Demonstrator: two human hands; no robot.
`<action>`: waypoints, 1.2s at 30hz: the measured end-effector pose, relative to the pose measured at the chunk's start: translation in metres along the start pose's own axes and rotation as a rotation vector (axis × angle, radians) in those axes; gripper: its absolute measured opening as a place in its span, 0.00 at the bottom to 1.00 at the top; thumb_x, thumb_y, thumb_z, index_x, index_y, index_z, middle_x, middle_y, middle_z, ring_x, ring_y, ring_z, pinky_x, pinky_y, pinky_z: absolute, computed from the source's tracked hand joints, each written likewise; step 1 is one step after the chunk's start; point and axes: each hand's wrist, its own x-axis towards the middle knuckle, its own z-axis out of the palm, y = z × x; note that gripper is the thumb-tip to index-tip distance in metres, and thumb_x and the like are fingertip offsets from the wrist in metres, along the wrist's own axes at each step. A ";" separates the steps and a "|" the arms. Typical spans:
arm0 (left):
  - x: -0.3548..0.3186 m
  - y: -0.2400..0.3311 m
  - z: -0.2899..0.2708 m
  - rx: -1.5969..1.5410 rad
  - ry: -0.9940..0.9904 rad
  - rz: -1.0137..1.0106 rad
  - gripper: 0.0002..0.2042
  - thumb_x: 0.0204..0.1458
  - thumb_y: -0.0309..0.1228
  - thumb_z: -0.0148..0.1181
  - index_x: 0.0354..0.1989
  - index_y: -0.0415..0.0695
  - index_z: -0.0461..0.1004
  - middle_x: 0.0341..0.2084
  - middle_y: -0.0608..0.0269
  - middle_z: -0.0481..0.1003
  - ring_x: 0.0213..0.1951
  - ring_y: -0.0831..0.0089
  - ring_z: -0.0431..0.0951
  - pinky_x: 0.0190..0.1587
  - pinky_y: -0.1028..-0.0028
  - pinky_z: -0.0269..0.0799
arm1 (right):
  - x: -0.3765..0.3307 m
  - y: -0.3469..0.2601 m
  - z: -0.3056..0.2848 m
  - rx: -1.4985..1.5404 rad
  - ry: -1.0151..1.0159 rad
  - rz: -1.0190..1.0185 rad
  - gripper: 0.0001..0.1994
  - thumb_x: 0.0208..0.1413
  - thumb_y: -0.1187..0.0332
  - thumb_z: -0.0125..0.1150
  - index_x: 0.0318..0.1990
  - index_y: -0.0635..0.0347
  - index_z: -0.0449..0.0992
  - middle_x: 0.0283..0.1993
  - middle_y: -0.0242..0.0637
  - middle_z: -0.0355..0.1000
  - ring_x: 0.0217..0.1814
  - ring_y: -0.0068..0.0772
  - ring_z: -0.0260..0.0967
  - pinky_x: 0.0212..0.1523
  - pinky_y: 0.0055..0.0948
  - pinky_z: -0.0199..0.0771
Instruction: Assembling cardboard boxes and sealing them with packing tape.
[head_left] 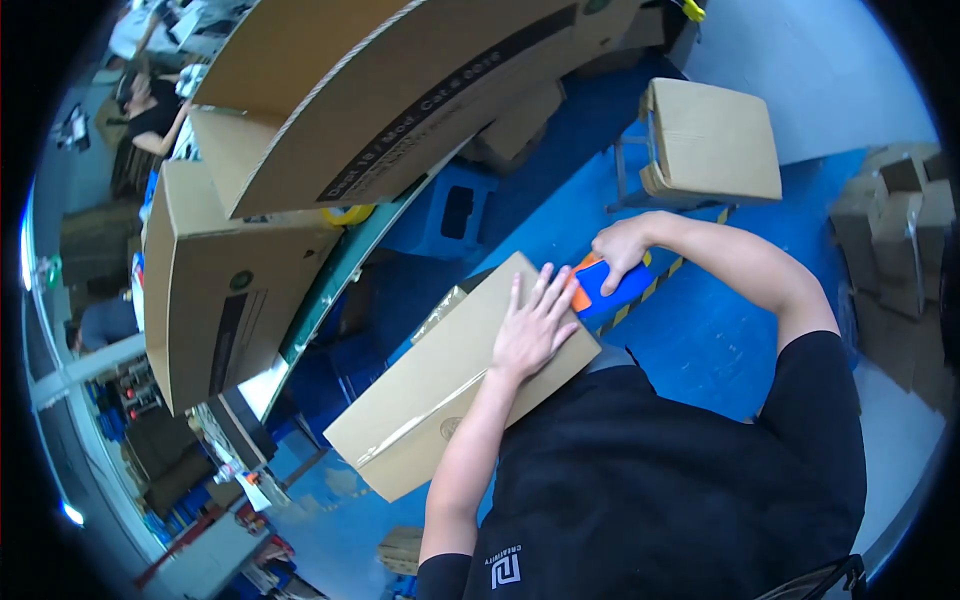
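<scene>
A long closed cardboard box (430,400) lies tilted across in front of my body, with a strip of clear tape along its top. My left hand (535,325) rests flat on the box near its right end, fingers spread and holding nothing. Just beyond that end, my right hand (625,255) is closed round a blue and orange tape dispenser (618,288). The dispenser's orange end is by the box edge, close to my left fingertips; whether it touches the box I cannot tell.
Large open cardboard boxes (400,120) stand on a green-edged table (310,305) at the left, with a yellow tape roll (348,214) beside them. A box sits on a stool (715,140) ahead right. Flattened cardboard (900,240) leans far right. Another person (155,110) is at upper left.
</scene>
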 end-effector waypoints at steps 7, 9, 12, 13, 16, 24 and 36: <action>-0.045 -0.014 0.012 -0.004 -0.113 0.045 0.32 0.58 0.52 0.49 0.70 0.55 0.56 0.72 0.66 0.50 0.74 0.58 0.42 0.71 0.42 0.29 | -0.030 0.004 0.030 0.111 0.015 0.003 0.35 0.42 0.36 0.63 0.32 0.69 0.80 0.31 0.50 0.78 0.35 0.48 0.76 0.37 0.42 0.76; -0.044 -0.012 0.015 -0.020 -0.125 0.028 0.30 0.59 0.50 0.49 0.70 0.57 0.57 0.72 0.67 0.50 0.74 0.58 0.41 0.70 0.40 0.28 | -0.037 0.001 0.033 0.127 0.068 -0.007 0.35 0.42 0.36 0.64 0.32 0.69 0.80 0.31 0.49 0.78 0.35 0.48 0.76 0.36 0.42 0.76; -0.035 -0.001 0.021 -0.025 -0.119 0.028 0.27 0.61 0.45 0.48 0.69 0.61 0.58 0.72 0.72 0.51 0.74 0.58 0.40 0.69 0.38 0.27 | -0.054 0.010 0.030 0.139 -0.005 0.027 0.34 0.42 0.36 0.63 0.31 0.67 0.80 0.32 0.50 0.78 0.35 0.48 0.76 0.38 0.43 0.75; -0.034 -0.001 0.020 -0.025 -0.122 0.038 0.27 0.61 0.45 0.48 0.69 0.61 0.58 0.72 0.72 0.51 0.74 0.58 0.40 0.69 0.38 0.27 | -0.055 0.015 0.030 0.147 -0.001 0.032 0.34 0.42 0.36 0.63 0.31 0.67 0.80 0.32 0.50 0.78 0.35 0.48 0.76 0.38 0.43 0.75; -0.037 0.000 0.015 0.001 -0.152 0.074 0.25 0.61 0.44 0.48 0.68 0.61 0.60 0.71 0.76 0.51 0.74 0.54 0.39 0.69 0.36 0.26 | -0.057 0.025 0.045 0.025 0.103 0.107 0.33 0.42 0.37 0.63 0.32 0.67 0.81 0.33 0.51 0.78 0.37 0.51 0.77 0.40 0.43 0.75; -0.031 -0.004 0.015 0.030 -0.073 0.211 0.15 0.53 0.35 0.56 0.50 0.50 0.74 0.54 0.70 0.71 0.65 0.67 0.61 0.68 0.45 0.43 | 0.005 -0.033 0.069 -0.199 0.216 0.187 0.19 0.48 0.51 0.62 0.33 0.61 0.83 0.37 0.44 0.80 0.40 0.43 0.79 0.38 0.41 0.76; 0.046 -0.011 0.025 0.180 -0.295 0.450 0.22 0.60 0.40 0.45 0.16 0.45 0.76 0.20 0.62 0.78 0.35 0.68 0.74 0.47 0.66 0.63 | -0.021 -0.014 0.161 0.382 0.779 0.663 0.27 0.44 0.44 0.64 0.29 0.67 0.80 0.33 0.51 0.78 0.39 0.50 0.77 0.42 0.44 0.76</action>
